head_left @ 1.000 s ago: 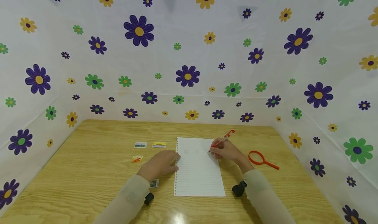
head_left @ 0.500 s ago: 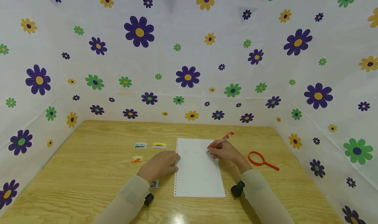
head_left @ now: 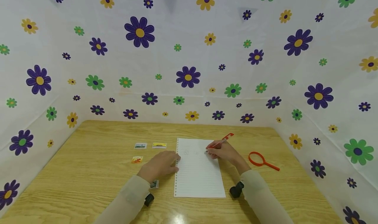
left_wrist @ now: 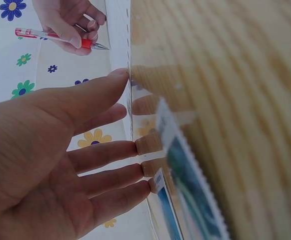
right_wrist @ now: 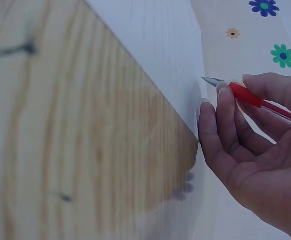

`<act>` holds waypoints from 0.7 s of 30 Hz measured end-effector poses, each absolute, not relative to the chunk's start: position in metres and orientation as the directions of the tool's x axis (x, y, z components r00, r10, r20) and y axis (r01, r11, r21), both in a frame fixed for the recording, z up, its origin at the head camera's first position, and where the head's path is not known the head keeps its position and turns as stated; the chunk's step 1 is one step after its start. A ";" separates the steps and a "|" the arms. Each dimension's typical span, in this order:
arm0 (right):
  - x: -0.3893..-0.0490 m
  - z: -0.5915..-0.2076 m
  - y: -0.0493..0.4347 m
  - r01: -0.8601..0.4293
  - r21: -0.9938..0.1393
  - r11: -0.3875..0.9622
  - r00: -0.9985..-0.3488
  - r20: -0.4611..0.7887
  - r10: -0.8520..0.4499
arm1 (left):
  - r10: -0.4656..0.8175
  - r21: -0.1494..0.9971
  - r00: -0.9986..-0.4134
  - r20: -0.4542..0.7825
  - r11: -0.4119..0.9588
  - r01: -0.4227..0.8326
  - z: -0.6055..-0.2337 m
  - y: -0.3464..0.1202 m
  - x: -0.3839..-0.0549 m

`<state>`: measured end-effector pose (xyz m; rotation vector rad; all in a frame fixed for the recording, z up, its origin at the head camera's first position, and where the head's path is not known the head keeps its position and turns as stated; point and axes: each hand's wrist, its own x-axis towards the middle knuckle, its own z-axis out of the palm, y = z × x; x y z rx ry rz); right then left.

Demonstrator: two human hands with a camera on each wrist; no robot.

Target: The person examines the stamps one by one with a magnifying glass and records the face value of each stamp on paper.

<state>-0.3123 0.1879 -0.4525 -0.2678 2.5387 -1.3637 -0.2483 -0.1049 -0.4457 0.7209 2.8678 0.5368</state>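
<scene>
A sheet of lined paper (head_left: 199,179) with punched holes down its left side lies on the table, with faint marks near its top. My right hand (head_left: 222,151) pinches a red gel pen (right_wrist: 245,94) between thumb and fingers. Its metal tip points at the upper right of the sheet; I cannot tell whether it touches. My left hand (head_left: 159,165) rests at the sheet's left edge, fingers extended and fingertips down. In the left wrist view, a stamp-like picture (left_wrist: 188,175) with a toothed edge stands close to those fingertips.
Small pictures lie left of the sheet: a green one (head_left: 140,146), a yellow one (head_left: 159,145) and an orange one (head_left: 137,159). Another (head_left: 154,184) is partly under the left wrist. A red magnifying glass (head_left: 271,166) lies to the right. Flower-printed cloth (head_left: 189,53) surrounds the wooden table (head_left: 88,171).
My right hand and the pen have shifted slightly to the left over the upper part of the sheet. The left hand has stayed in place.
</scene>
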 end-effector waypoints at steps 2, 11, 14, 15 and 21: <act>-0.313 -0.453 0.188 -0.046 -0.836 0.546 -0.952 -0.128 -0.277 | 0.483 0.369 -0.874 -0.041 0.821 0.437 -0.446 -0.105 -0.249; -0.315 -0.455 0.189 -0.042 -0.831 0.555 -0.956 -0.128 -0.264 | 0.481 0.372 -0.876 -0.041 0.821 0.434 -0.446 -0.105 -0.249; -0.315 -0.455 0.189 -0.045 -0.831 0.554 -0.956 -0.125 -0.266 | 0.483 0.370 -0.875 -0.039 0.820 0.436 -0.446 -0.105 -0.249; -0.315 -0.455 0.189 -0.046 -0.832 0.553 -0.956 -0.123 -0.266 | 0.484 0.370 -0.874 -0.038 0.819 0.438 -0.446 -0.105 -0.249; -0.315 -0.457 0.190 -0.050 -0.835 0.548 -0.955 -0.120 -0.270 | 0.488 0.372 -0.872 -0.033 0.816 0.443 -0.446 -0.105 -0.249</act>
